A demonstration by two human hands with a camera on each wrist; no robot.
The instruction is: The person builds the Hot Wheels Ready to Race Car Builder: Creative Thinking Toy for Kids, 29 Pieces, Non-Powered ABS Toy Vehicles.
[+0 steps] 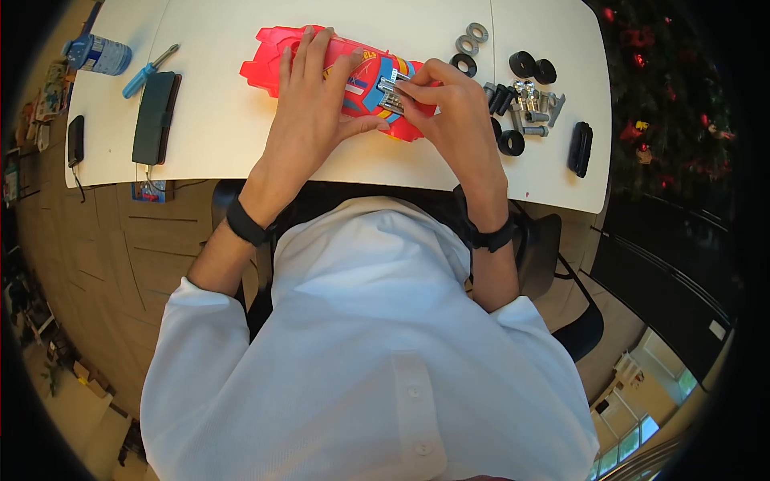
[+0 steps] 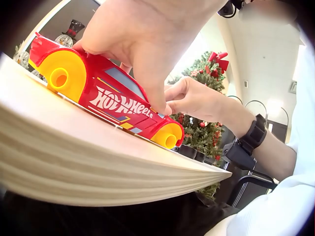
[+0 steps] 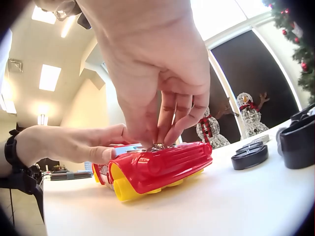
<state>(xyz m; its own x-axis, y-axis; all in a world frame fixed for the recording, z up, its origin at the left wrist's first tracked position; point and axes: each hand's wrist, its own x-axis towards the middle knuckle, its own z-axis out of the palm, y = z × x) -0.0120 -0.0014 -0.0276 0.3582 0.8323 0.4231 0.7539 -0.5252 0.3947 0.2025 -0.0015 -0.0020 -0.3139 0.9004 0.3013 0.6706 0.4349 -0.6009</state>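
Note:
A red toy car body [image 1: 269, 68] with yellow wheel hubs lies on the white table [image 1: 216, 120]; its side reads "Hot Wheels" in the left wrist view. My left hand [image 1: 309, 100] lies across the car body, fingers over the far side and thumb at the near side. With bent fingertips my right hand [image 1: 457, 112] pinches a silvery engine-like piece [image 1: 391, 98] at the top of the car's front end. In the right wrist view the right fingertips [image 3: 160, 142] meet that piece, mostly covering it. No wheels sit on the yellow hubs [image 2: 60, 78] that show.
Right of the car lie black tyres [image 1: 512, 143], grey rings [image 1: 477, 33], and several grey, black and shiny parts [image 1: 536, 116]. A black case [image 1: 580, 149] is near the right edge. At left are a screwdriver [image 1: 148, 72], a dark phone case [image 1: 156, 118] and a blue bottle [image 1: 98, 54].

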